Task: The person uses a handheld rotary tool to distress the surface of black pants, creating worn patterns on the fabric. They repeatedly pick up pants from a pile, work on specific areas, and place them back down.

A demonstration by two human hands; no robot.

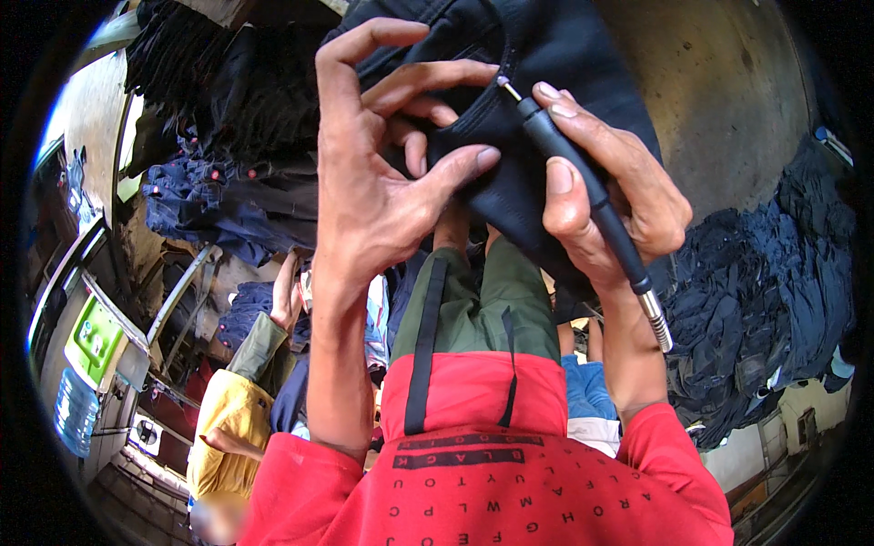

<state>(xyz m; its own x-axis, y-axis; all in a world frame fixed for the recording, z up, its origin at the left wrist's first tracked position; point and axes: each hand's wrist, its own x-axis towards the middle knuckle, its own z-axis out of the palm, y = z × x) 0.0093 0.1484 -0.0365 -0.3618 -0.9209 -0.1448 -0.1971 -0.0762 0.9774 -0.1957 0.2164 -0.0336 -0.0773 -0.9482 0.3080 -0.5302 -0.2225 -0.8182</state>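
Observation:
In front of me lies a pair of black jeans (583, 55), with a curved, stitched pocket edge showing between my hands. My left hand (382, 155) steadies the cloth at this edge, one finger stretched along the seam and the others bent, thumb against the fabric. Wrapped in the fingers of my right hand (624, 191) is a slim black rotary tool (569, 150). Its thin metal shaft ends in a small pale grinding tip (503, 82), at the seam beside my left fingertip. A metal spring sleeve (654, 318) sticks out of the tool's back end, below my right hand.
Dark garments hang in a stack (218, 82) at the far left, above a heap of blue jeans (196, 196). Another large heap (765, 282) lies at the right, near a worn brown board (728, 82). A person in yellow (228, 428) is at the lower left, near a green tray (96, 337).

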